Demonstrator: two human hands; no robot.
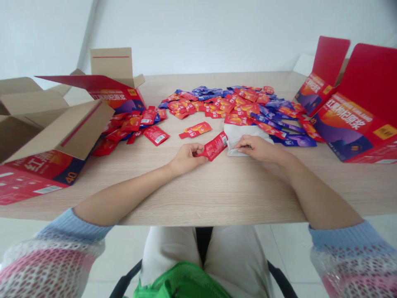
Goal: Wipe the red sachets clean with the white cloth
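Observation:
My left hand (190, 158) is closed on the narrow end of a red sachet (215, 147) with white print. The sachet's far end meets the mouth of a white cloth or paper pouch (245, 131); whether it is inside I cannot tell. Fingers of my right hand (257, 147) pinch the near edge of that pouch, which lies on the table. Another red-orange sachet (196, 130) lies flat just beyond my left hand. A big pile of red and blue sachets (228, 103) spreads behind the pouch.
Two open red cartons (114, 97) (34, 165) stand at the left, flaps out, with a smaller heap of red sachets (132, 124) beside them. Two more red cartons (356, 120) (314, 89) stand at the right. The wooden table (217, 198) ends just before my lap.

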